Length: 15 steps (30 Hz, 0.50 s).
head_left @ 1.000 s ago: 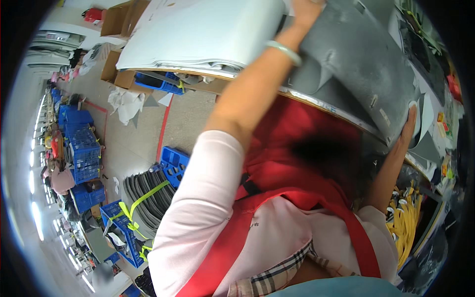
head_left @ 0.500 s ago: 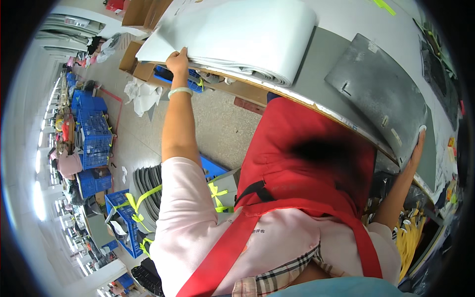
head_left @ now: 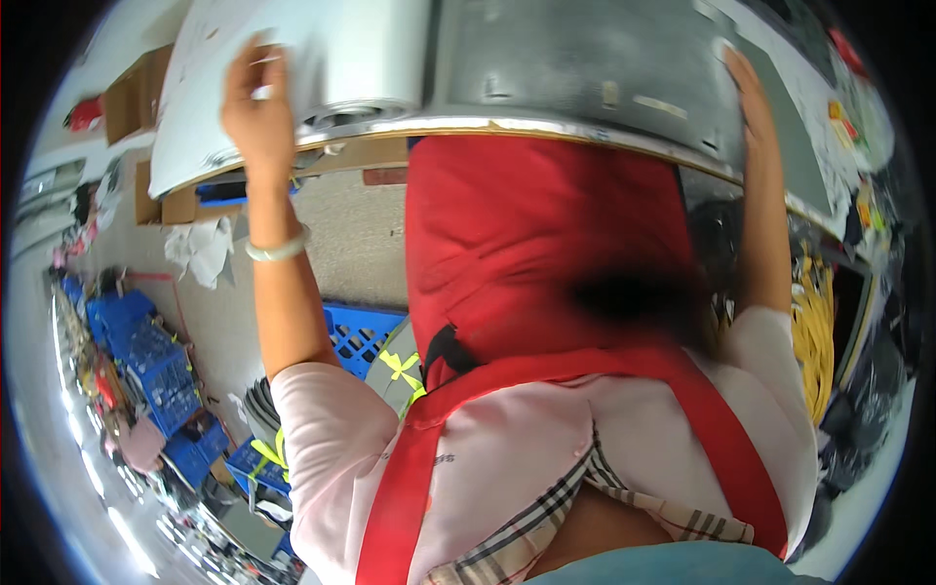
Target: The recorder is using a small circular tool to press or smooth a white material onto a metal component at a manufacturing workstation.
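A white sheet (head_left: 200, 107) lies on the worktable, its folded, rolled part (head_left: 375, 58) bulging in layers near the front edge. Above the sheet's left part is my left hand (head_left: 258, 112), slightly blurred, with curved fingers apart and nothing visible in them. To the right of the roll lies a flat dark grey plate (head_left: 585, 58), scuffed and with small slots. My right hand (head_left: 753, 97) is closed along this plate's right edge, a white covering on one fingertip. The underside of its grip is hidden.
The table's front edge (head_left: 507, 129) runs just before my red apron (head_left: 546, 214). Cardboard boxes (head_left: 138, 93) stand left of the table. Blue crates (head_left: 361, 331) and tied grey pieces sit on the floor at my left. Yellow strips (head_left: 811, 331) hang at the right.
My view has turned, so table and plate appear farther left and squarer. My left hand has let go of the sheet's front edge and is over the sheet. The right stays at the plate.
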Each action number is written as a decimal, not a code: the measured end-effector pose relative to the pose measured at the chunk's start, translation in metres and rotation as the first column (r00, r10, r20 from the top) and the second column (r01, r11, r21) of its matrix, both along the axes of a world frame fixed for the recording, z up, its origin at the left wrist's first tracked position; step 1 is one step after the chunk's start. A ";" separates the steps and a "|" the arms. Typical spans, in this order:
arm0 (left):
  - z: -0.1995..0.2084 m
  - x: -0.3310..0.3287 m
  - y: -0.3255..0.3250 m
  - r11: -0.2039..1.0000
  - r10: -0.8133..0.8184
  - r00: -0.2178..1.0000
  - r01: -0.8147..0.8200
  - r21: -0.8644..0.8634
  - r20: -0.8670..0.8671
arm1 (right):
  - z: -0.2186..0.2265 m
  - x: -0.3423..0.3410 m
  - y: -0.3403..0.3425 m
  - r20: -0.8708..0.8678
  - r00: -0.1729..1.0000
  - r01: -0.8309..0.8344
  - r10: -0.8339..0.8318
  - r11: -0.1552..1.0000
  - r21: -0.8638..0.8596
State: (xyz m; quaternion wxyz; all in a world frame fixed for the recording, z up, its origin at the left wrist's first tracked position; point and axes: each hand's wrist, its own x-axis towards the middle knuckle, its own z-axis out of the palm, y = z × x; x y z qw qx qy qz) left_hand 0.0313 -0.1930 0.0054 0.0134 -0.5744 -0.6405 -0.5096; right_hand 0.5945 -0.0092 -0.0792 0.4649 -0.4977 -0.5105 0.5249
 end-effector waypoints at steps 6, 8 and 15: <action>-0.030 0.150 -0.002 0.819 -0.541 0.814 0.455 -0.348 -0.210 | 0.008 -0.014 0.020 0.450 0.892 0.052 -0.044 0.999 -0.005; -0.040 0.157 0.000 0.802 -0.550 0.803 0.430 -0.415 -0.230 | 0.006 -0.015 0.023 0.500 0.866 0.014 0.004 0.999 -0.032; -0.052 0.150 0.004 0.800 -0.556 0.777 0.406 -0.441 -0.294 | 0.014 -0.020 0.019 0.601 0.797 -0.008 -0.055 0.995 0.102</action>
